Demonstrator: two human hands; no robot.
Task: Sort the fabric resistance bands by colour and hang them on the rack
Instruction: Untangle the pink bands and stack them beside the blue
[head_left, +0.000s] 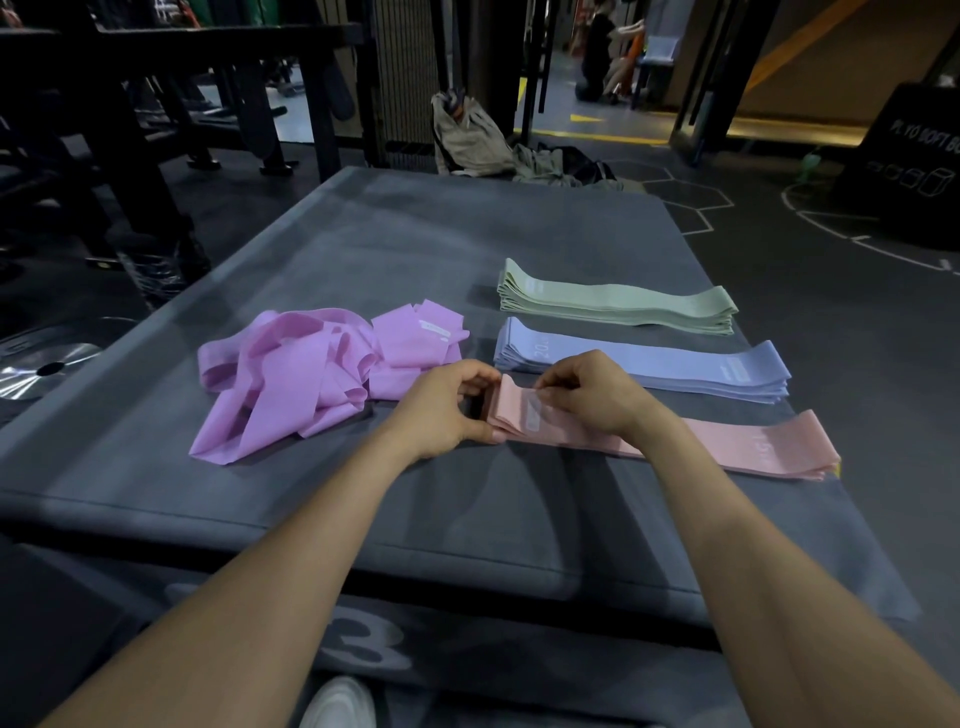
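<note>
Between the two hands lies the near end of the pink stack (727, 447) on the grey surface (415, 493). Left hand (447, 410) curls around this end, probably to square the layers; right hand (592, 392) pinches its top layer. Beyond the right hand lie blue stack (675, 371) and green stack (618, 304); beyond the left hand, a loose purple heap (311, 374).
</note>
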